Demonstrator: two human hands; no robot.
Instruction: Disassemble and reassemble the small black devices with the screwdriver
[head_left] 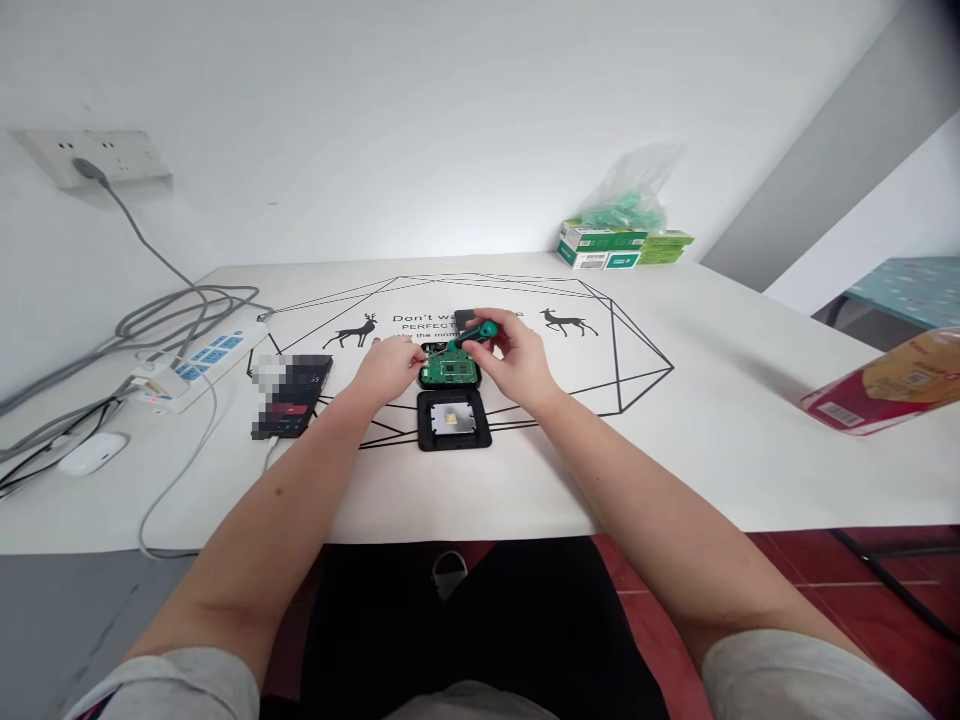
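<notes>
A green circuit board [450,371] lies in a black housing at the middle of the white table [675,440]. My right hand [514,360] is closed round a green-handled screwdriver [478,333], its tip pointing down at the board's upper left. My left hand [390,366] rests at the board's left edge, fingers pinched against it. A separate black square cover [453,419] with a small yellow patch in the centre lies just in front of the board.
A dark phone [294,396] with a cable lies left of the board. A white power strip [201,364] with grey cords and a white mouse [91,452] sit at the far left. Green boxes [613,246] stand at the back, a red packet [885,385] at the right.
</notes>
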